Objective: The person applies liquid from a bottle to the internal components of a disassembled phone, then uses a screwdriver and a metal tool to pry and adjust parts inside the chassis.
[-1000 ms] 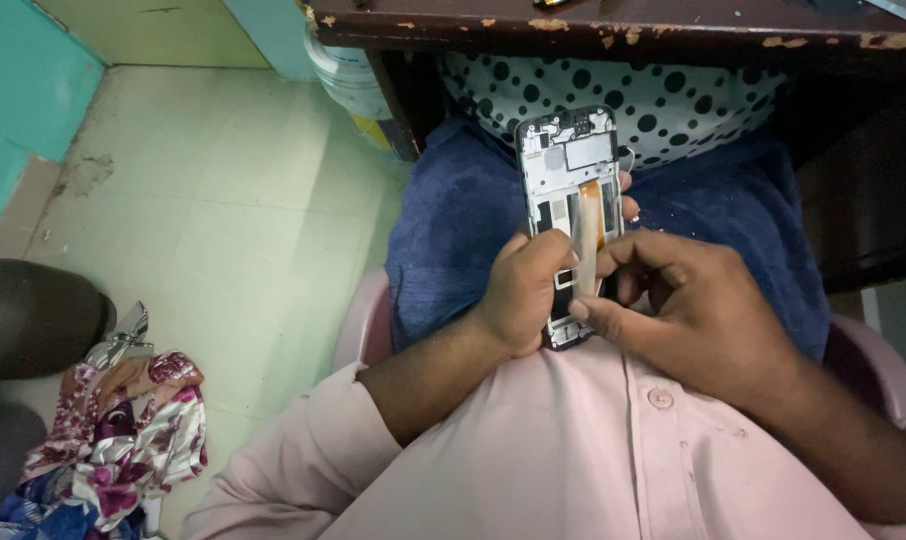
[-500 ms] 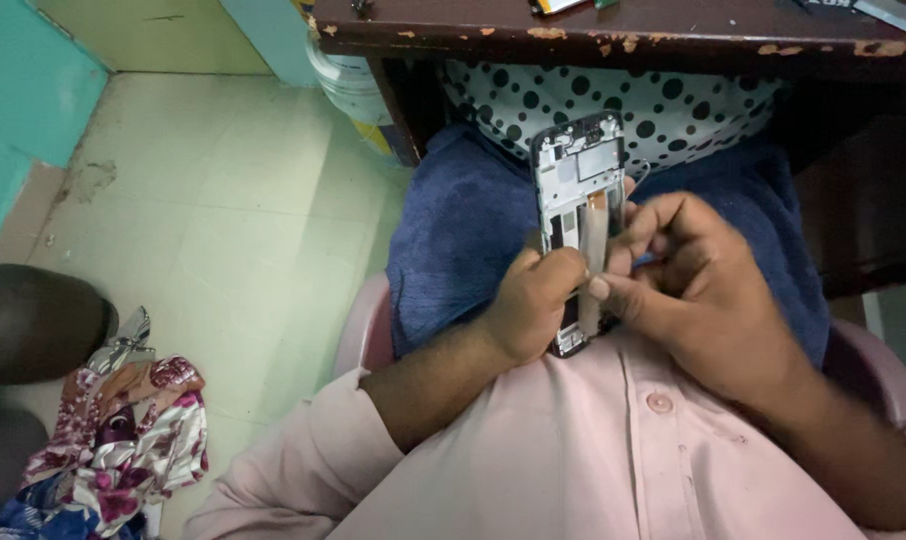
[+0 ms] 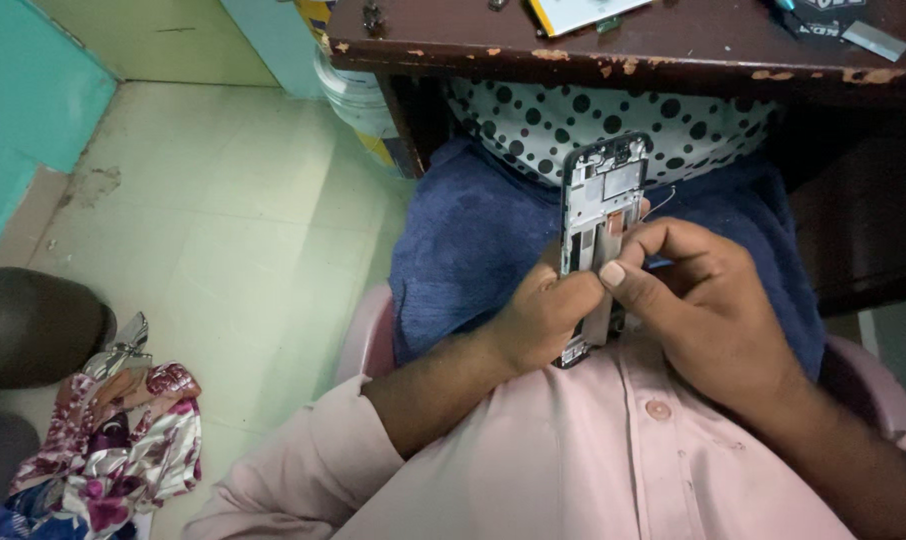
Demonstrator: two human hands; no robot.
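Observation:
An opened phone frame (image 3: 605, 205) with bare metal insides stands upright over my lap. My left hand (image 3: 545, 315) grips its lower half from the left. My right hand (image 3: 708, 300) comes in from the right, thumb and fingertips pinched on the middle of the frame; whatever small part they pinch is hidden. A thin wire (image 3: 663, 194) sticks out at the frame's right edge. Under the hands lies a blue cloth (image 3: 473, 230) over my legs, and beyond it a white cloth with black dots (image 3: 593, 125).
A worn dark wooden table (image 3: 613, 45) crosses the top, with small parts and a flat light panel (image 3: 573, 12) on it. A bucket (image 3: 358, 100) stands by the table leg. Pale floor tiles (image 3: 213, 200) lie left, with a patterned cloth bundle (image 3: 113, 440) at bottom left.
My right hand has shifted up and over the middle of the frame, fingers now pinched there. The phone frame sits a little lower in view as the camera moved.

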